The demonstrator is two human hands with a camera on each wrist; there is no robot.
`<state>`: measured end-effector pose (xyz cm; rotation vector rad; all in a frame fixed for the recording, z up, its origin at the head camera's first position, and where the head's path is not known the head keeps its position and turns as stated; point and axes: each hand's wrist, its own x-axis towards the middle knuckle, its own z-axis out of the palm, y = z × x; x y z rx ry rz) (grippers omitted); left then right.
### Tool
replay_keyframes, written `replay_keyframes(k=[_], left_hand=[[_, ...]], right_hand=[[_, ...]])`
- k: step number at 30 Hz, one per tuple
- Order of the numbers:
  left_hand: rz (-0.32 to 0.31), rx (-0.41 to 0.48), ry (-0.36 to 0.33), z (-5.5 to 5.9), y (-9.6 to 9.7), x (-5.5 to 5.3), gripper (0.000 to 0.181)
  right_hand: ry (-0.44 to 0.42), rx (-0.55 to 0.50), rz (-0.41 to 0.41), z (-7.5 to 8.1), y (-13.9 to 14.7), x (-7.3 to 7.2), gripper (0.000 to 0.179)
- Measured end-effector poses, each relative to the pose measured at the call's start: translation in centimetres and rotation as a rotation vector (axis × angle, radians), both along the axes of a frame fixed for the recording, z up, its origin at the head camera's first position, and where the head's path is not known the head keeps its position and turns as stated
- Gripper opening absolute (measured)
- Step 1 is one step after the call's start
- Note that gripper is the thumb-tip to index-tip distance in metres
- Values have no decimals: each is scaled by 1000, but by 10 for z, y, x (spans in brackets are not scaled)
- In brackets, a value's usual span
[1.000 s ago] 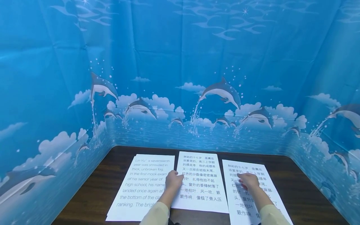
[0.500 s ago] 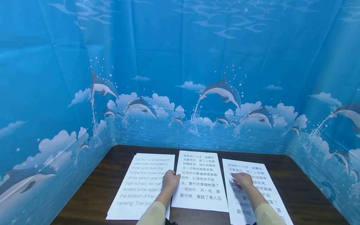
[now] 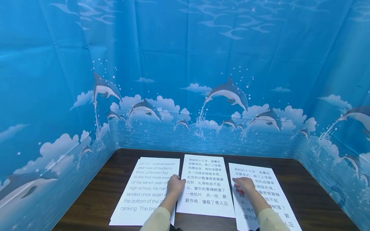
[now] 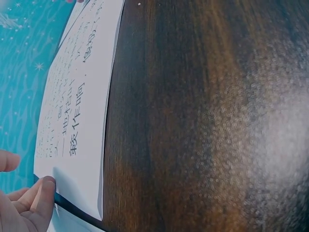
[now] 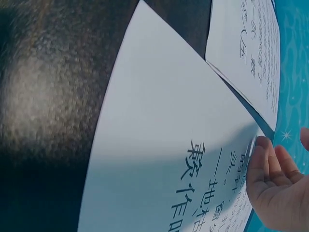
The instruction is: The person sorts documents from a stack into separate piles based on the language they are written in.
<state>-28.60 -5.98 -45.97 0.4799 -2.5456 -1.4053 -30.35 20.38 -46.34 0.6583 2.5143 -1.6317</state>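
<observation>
- A blue dolphin curtain (image 3: 162,64) stands behind a dark wood table (image 3: 86,199).
- Middle paper (image 3: 206,189) and right paper (image 3: 274,194), both printed in Chinese, lie flat side by side, a narrow strip of table between them.
- The right hand (image 3: 245,186) is at the right paper's left edge, fingers loosely curled with the thumb apart, clamped on nothing.
- The left hand (image 3: 175,186) meets the middle paper's left edge; whether it pinches the paper, I cannot tell.
- Left paper (image 3: 144,192), in English, lies partly under the left forearm.
- The step in hand seems to be placing or squaring the papers; the next move probably calls for light, even contact along those edges.
</observation>
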Motion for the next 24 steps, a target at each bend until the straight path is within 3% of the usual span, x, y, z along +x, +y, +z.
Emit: replay_keyframes(k=[8, 17, 24], left_hand=[[-1, -15, -5, -2, -1, -2, 29], [6, 6, 12, 2, -1, -1, 17], [16, -6, 6, 4, -1, -1, 19]], right_hand=[[-2, -28, 27, 5, -6, 4, 45], [-24, -40, 13, 6, -13, 3, 45], [-19, -44, 5, 3, -17, 1, 41]])
